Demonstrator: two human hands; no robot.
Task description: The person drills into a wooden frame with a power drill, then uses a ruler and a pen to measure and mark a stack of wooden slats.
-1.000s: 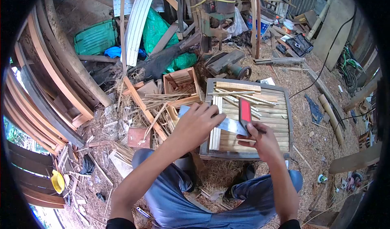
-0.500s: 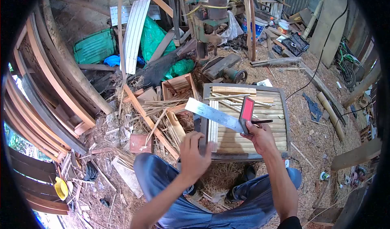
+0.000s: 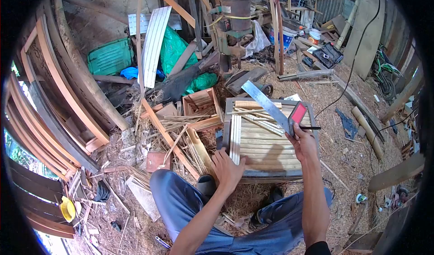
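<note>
My right hand (image 3: 304, 144) holds a try square (image 3: 266, 104) raised above the slatted wooden panel (image 3: 266, 153). Its steel blade points up and left, and its dark stock (image 3: 297, 114) has a red face. A thin black pen or pencil (image 3: 311, 128) sticks out to the right from the same hand. My left hand (image 3: 228, 168) is at the near ends of a few narrow pale wooden strips (image 3: 235, 137), fingers on one side and thumb on the other. These strips lie side by side along the panel's left edge. More thin sticks (image 3: 260, 119) lie loosely across its far part.
Left of the panel stands a wooden box (image 3: 199, 102) among offcuts and a long plank (image 3: 169, 139). Behind is a rusty machine (image 3: 235, 24). A black cable (image 3: 350, 83) runs down on the right. Shavings cover the ground; curved wooden frames (image 3: 68, 87) lean at left.
My left hand has moved right and down onto the near ends of the strips. My right hand has lifted the try square to the right, its blade now steeper. The view has shifted slightly.
</note>
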